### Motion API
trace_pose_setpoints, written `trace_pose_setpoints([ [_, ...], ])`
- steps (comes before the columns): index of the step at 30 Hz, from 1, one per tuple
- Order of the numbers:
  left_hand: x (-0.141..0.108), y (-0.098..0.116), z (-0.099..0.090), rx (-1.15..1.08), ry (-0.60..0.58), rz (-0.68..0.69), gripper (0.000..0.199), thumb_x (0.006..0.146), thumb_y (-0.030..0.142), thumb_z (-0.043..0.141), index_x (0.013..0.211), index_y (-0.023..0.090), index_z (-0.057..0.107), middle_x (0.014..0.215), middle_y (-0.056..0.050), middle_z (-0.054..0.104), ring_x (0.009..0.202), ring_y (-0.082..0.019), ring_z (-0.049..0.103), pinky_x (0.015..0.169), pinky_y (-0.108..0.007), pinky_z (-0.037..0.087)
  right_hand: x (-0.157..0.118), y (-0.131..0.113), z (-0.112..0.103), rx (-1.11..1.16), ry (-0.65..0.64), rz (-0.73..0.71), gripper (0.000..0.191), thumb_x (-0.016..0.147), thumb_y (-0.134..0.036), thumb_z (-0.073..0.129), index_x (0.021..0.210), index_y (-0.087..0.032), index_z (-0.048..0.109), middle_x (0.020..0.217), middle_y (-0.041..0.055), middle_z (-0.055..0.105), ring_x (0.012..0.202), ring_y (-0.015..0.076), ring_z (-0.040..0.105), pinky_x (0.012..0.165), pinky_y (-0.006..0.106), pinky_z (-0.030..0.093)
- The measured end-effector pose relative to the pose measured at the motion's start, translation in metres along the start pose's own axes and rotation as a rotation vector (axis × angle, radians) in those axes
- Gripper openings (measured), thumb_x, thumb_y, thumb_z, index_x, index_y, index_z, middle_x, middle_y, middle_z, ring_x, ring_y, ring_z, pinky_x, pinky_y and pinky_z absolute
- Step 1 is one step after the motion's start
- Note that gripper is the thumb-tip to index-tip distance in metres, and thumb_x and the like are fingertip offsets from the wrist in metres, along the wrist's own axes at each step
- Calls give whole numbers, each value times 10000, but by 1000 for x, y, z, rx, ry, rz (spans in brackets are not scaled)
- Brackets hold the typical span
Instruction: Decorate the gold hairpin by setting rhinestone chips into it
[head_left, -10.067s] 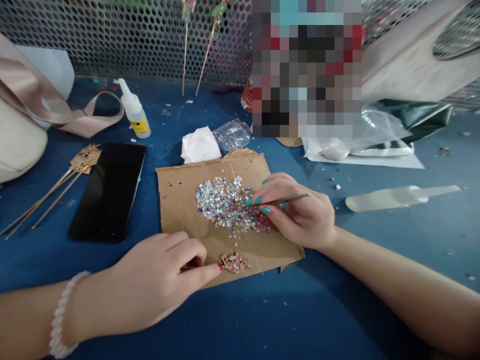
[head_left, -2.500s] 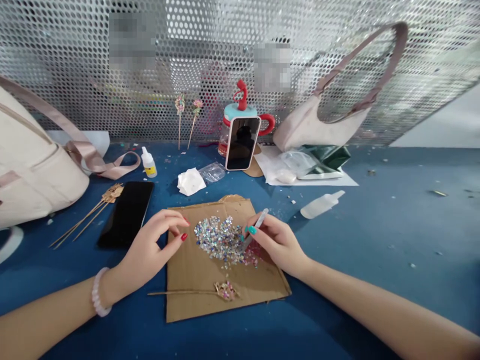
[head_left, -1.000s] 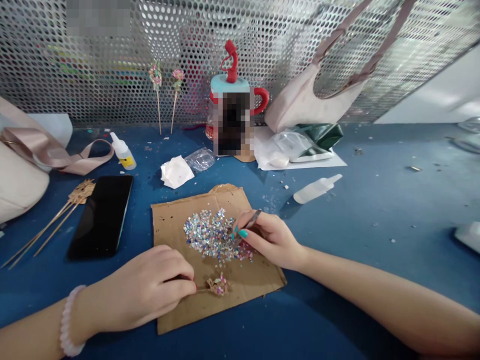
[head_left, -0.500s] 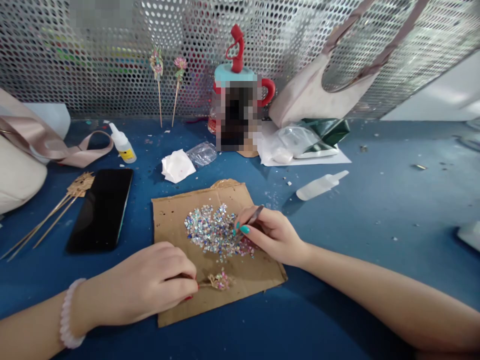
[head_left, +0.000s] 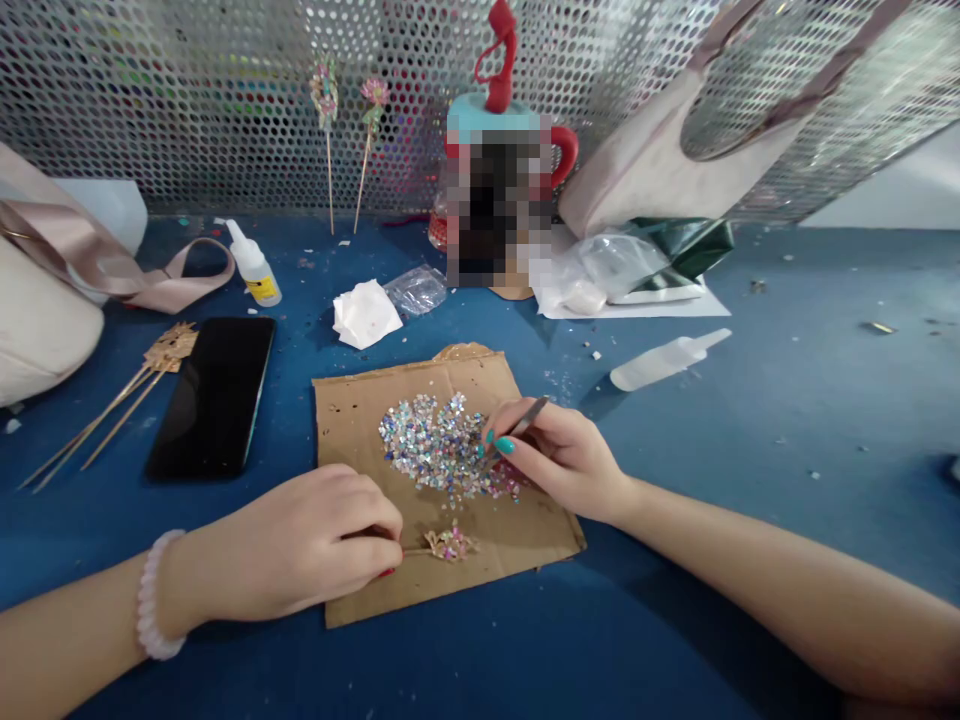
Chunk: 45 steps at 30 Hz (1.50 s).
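Observation:
My left hand (head_left: 300, 545) is closed in a pinch on the thin stem of a hairpin-like stick (head_left: 448, 543), whose openwork head carries pink and iridescent pieces. That head rests over the lower part of a cardboard sheet (head_left: 375, 600). Between the thumb and fingers of my right hand (head_left: 574, 465) is a pair of metal tweezers (head_left: 530, 415), slanting down. Their tips reach the right side of a pile of small shiny rhinestones (head_left: 427, 445) spread on the cardboard; my fingers partly hide the tips, so whether they grip a stone cannot be seen.
Left of the cardboard lie a black phone (head_left: 217, 400) and several bare sticks with ornate heads (head_left: 171, 347). Behind are a glue bottle (head_left: 256, 268), crumpled tissue (head_left: 366, 314), a red-handled cup (head_left: 495, 120) and two decorated sticks standing upright (head_left: 330, 170). A translucent bottle (head_left: 664, 362) lies right.
The whole view has shifted slightly, so things appear a little higher and further right. Both hands keep their holds, with the tweezers still at the rhinestone pile.

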<state>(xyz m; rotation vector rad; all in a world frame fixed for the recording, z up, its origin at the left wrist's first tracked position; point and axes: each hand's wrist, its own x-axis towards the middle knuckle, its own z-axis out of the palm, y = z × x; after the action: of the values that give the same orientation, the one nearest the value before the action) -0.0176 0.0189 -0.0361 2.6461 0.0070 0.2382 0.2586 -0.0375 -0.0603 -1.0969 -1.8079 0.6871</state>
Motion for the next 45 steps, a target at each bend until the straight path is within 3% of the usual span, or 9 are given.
trace_pose_setpoints([
  [7,2,0,-2,-8,-6,-9,202,925,105,416,989,164,599,969,-57,628,813,-161,515,743,-287,396,-1,1,-1,-20,8,-15,59,891,-191,530,850,-204,570,696,12,624,736,141,638,605,247,527],
  [18,2,0,-3,-58,4,-28,178,928,107,431,967,158,597,966,-54,622,822,-164,517,745,-298,400,-1,2,-1,-27,12,-23,68,894,-179,526,853,-204,574,713,11,633,697,130,630,600,258,525],
  [26,2,-1,-3,-51,3,-24,184,926,106,429,973,163,598,960,-58,628,814,-162,517,739,-296,406,-1,5,0,-31,32,-101,89,884,-131,528,880,-196,588,772,29,643,745,145,651,656,300,548],
  [36,1,-1,-1,-44,3,-16,181,925,98,430,977,159,593,969,-54,627,834,-161,514,758,-294,399,2,-3,-5,-78,-58,-297,46,865,-149,601,900,-173,584,748,64,674,731,157,661,654,320,565],
  [45,2,-3,-2,-43,8,-15,183,919,91,437,986,165,592,986,-52,639,862,-160,528,771,-296,403,3,-8,-9,-90,-167,-383,132,886,-147,469,959,-229,542,718,41,648,696,148,647,642,329,555],
])
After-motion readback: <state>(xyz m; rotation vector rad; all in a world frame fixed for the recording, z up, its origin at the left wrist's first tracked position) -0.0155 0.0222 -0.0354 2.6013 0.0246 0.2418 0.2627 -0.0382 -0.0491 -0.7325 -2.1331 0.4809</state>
